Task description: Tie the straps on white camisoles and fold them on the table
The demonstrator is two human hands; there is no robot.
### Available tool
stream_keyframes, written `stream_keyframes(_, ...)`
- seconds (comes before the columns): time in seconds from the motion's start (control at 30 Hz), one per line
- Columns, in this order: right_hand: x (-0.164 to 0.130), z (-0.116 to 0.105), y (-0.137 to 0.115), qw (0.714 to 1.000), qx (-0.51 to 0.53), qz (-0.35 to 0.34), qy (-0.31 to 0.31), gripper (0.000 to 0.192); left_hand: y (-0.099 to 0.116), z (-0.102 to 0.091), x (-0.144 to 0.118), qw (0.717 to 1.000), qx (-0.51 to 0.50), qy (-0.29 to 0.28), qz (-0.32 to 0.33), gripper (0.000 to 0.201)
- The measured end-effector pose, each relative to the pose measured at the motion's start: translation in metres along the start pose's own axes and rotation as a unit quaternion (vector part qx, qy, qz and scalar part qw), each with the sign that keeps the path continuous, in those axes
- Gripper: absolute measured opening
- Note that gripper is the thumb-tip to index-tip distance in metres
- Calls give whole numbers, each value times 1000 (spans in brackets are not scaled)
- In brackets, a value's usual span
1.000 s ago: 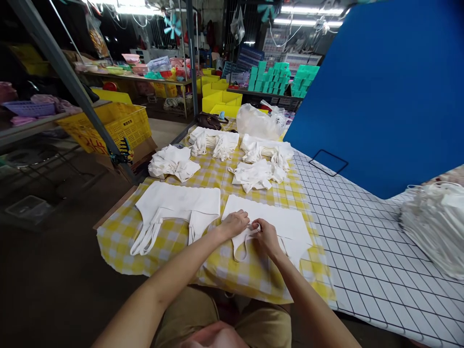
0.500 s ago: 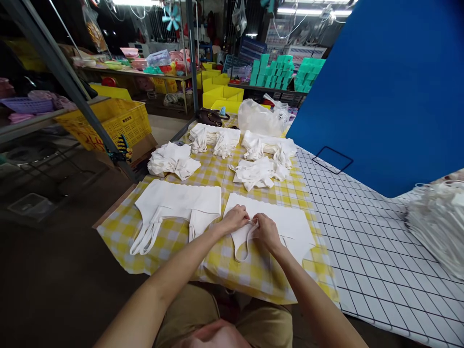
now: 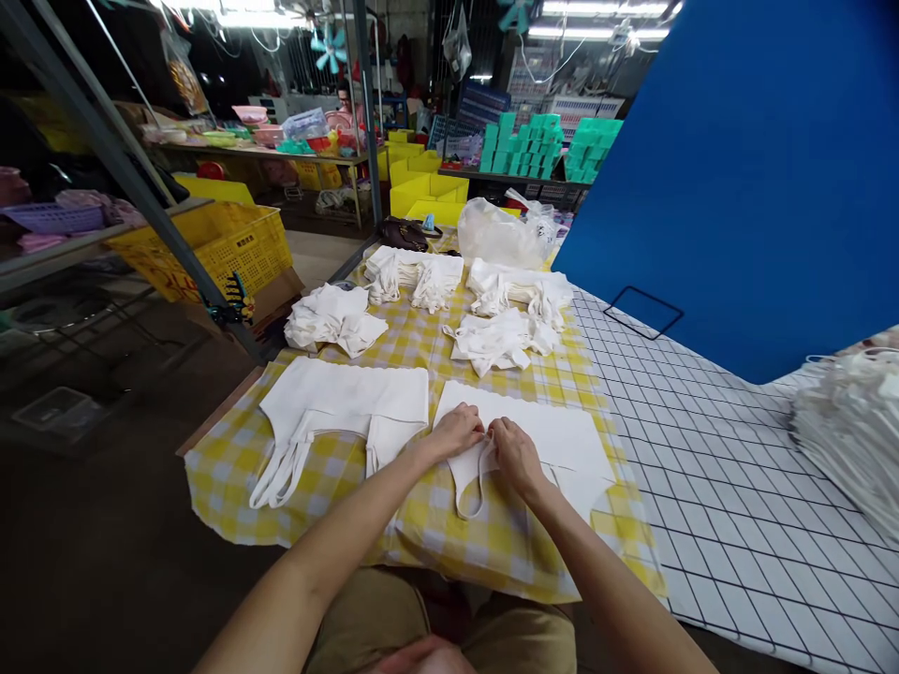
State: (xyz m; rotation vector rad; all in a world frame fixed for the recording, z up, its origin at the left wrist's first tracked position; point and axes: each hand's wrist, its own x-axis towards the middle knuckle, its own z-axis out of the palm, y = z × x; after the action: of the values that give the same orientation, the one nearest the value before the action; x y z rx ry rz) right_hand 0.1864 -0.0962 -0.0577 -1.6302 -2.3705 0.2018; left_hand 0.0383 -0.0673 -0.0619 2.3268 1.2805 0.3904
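Observation:
A white strappy top [image 3: 562,435] lies flat on the yellow checked cloth in front of me. My left hand [image 3: 458,431] is closed in a pinch at the upper end of its thin strap. My right hand [image 3: 516,453] pinches the same area from the other side, fingertips almost meeting the left ones. Below them the strap [image 3: 460,501] hangs in a loop over the cloth. What exactly lies between the fingertips is partly hidden. Left of my hands another white top [image 3: 351,393] is spread out, its straps toward me.
Folded white stacks [image 3: 414,271] and loose white heaps [image 3: 335,318] sit farther back on the checked cloth [image 3: 337,477]. A clear plastic bag [image 3: 492,234] lies behind them. On the right stand a blue panel [image 3: 730,187] and a white garment pile [image 3: 853,431]. A yellow crate [image 3: 239,248] is left.
Both hands stay at the strap, with the fingertips drawn slightly closer together. The view has shifted a little. The two tops lie as before.

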Motion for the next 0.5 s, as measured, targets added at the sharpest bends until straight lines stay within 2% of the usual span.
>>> stream_keyframes(0.17,2,5,-6,1000,3,-16,24,22,1,2,2,1000,21,7,4,16)
stream_keyframes(0.23,3,8,-8,997,57,-2,47,22,2,3,1,1000,24,13,5,17)
stream_keyframes(0.3,2,11,-10,981,170,51,77,21,3,4,0,1000,20,18,8,17)
stream_keyframes(0.37,-2,9,-14,930,329,137,88,17,2,4,-2,1000,4,23,8,16)
stream_keyframes(0.4,-5,7,-17,887,416,182,82,16,2,4,-4,1000,-9,26,7,16)
stream_keyframes(0.5,-22,-6,-30,711,647,274,32,29,0,3,-10,999,-40,25,16,16)
